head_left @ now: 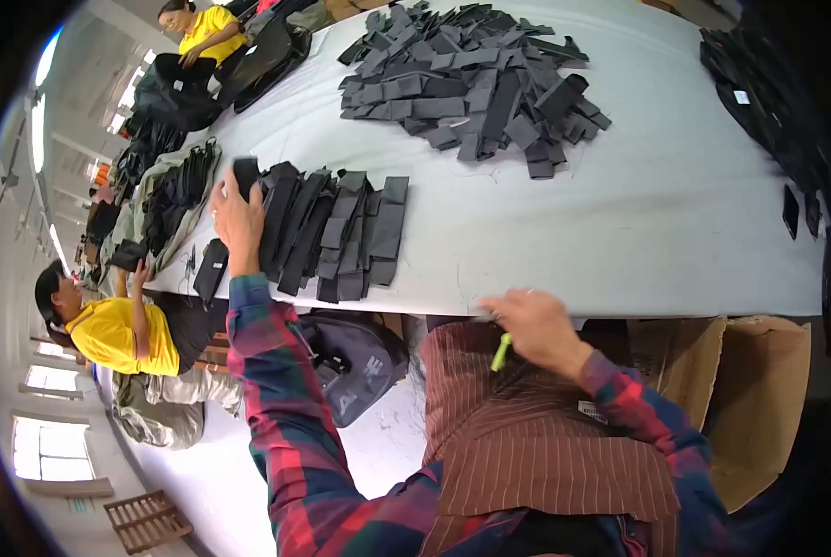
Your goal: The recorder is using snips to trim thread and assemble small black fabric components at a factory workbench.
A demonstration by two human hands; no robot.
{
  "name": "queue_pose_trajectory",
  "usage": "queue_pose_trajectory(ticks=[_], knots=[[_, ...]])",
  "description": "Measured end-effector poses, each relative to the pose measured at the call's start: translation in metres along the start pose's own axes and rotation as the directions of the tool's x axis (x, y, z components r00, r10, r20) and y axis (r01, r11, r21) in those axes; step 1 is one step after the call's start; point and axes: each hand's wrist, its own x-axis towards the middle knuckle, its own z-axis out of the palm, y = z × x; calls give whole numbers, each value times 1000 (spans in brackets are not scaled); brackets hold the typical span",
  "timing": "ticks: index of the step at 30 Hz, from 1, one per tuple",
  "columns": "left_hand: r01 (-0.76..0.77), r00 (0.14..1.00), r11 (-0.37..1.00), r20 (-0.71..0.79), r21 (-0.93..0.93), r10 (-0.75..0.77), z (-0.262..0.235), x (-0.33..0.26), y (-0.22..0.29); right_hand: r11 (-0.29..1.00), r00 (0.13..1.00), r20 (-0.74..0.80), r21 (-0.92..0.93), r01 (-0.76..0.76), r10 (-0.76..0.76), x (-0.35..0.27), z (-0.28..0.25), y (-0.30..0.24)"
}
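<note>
My left hand reaches out to the left end of a row of black fabric strips laid side by side on the white table, and its fingers close on the top of one black strip. My right hand is at the table's near edge, over my brown striped apron, gripping a small green pen-like tool that points down.
A loose heap of black fabric pieces lies further back on the table. More black pieces sit at the right edge. A cardboard box stands below right, a grey bag under the table. Two people in yellow shirts work at left.
</note>
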Motion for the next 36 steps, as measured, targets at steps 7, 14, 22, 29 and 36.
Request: queue_pose_trajectory(ticks=[7, 14, 22, 29, 36], knots=[[99, 934, 942, 296, 320, -198, 46, -2, -33, 932, 875, -375, -68, -357, 308, -12, -58, 70], [-219, 840, 613, 173, -759, 514, 58, -20, 213, 870, 766, -478, -7, -492, 429, -32, -51, 90], [-716, 683, 634, -108, -292, 722, 140, -41, 398, 885, 776, -480, 1, -465, 409, -31, -50, 89], [-502, 808, 848, 259, -168, 529, 173, -34, 440, 888, 771, -484, 25, -460, 413, -36, -51, 89], [173, 708, 496, 458, -851, 538, 138, -5, 399, 905, 733, -541, 148, -399, 412, -40, -54, 90]])
